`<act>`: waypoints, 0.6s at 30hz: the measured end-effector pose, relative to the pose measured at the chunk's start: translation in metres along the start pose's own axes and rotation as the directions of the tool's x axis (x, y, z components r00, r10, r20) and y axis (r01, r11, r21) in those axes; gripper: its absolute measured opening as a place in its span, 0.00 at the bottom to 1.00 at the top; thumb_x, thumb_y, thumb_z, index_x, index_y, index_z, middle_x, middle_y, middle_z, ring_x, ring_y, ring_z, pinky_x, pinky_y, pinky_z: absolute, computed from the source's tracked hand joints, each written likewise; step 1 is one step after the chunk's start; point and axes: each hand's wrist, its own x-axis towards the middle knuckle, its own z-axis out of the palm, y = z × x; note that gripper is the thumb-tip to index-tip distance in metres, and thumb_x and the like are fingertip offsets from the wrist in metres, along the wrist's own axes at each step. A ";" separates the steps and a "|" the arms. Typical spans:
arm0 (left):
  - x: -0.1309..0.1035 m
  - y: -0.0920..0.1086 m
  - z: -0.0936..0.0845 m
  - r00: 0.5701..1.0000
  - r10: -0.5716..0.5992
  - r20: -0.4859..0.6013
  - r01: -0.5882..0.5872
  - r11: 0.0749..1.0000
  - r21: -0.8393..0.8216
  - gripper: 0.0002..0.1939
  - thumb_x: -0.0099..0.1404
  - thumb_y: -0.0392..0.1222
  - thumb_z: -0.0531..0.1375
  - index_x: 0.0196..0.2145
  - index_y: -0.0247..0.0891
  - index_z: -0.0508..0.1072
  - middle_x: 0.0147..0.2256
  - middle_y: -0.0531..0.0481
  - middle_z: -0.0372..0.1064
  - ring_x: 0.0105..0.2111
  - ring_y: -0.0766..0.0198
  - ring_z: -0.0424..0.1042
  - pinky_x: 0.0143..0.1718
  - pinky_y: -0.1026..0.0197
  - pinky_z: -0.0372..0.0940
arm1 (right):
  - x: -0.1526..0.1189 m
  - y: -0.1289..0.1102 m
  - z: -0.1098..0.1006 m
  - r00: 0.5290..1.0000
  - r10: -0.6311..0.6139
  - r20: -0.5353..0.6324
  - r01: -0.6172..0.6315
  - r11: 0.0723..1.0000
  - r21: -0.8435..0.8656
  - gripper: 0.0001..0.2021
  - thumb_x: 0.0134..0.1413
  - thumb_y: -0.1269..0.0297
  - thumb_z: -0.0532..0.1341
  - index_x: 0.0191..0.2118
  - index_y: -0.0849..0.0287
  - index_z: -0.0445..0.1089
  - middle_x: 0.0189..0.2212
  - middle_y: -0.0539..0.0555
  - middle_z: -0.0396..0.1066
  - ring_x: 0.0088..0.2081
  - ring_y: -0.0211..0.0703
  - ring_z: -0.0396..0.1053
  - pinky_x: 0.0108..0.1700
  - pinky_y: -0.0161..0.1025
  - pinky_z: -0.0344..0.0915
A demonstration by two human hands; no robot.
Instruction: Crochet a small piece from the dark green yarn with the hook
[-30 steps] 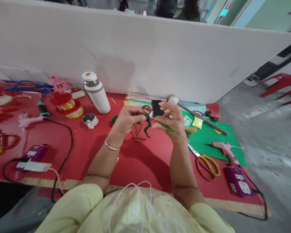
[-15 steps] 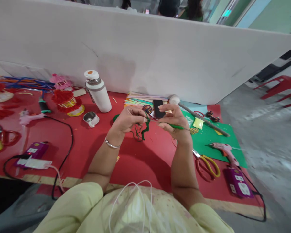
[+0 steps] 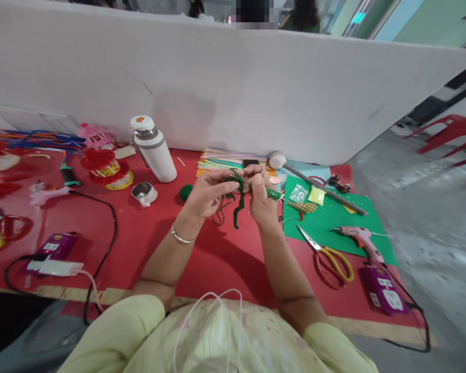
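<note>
My left hand (image 3: 212,191) pinches a strip of dark green crochet work (image 3: 238,210), whose tail dangles over the table. Between the fingers of my right hand (image 3: 263,197) is a crochet hook with a green handle (image 3: 272,194); its tip meets the yarn near my left fingertips. Loose green strands hang below my left hand. A ball of green yarn (image 3: 186,192) lies just left of that hand. Behind my right hand a dark phone (image 3: 250,162) shows only in part.
A white thermos (image 3: 155,150) and a metal-lined cup (image 3: 144,194) stand left of my hands. To the right lie scissors (image 3: 326,259), a pink glue gun (image 3: 359,241) and a purple power strip (image 3: 383,290). A white partition (image 3: 233,88) rises behind the red table (image 3: 225,269).
My right hand has moved left, up against my left hand, bringing the hook to the yarn. The crocheted strip hangs slightly lower and further right. More of the scissors shows.
</note>
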 end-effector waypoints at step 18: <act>-0.002 -0.022 0.014 0.938 0.225 -0.262 -0.189 0.969 0.156 0.13 0.50 0.37 0.77 0.36 0.39 0.87 0.34 0.52 0.81 0.34 0.66 0.77 0.38 0.65 0.72 | -0.012 0.014 0.017 0.907 -0.372 -0.196 0.284 0.886 -0.366 0.22 0.70 0.47 0.59 0.28 0.55 0.72 0.47 0.57 0.68 0.49 0.48 0.71 0.53 0.52 0.75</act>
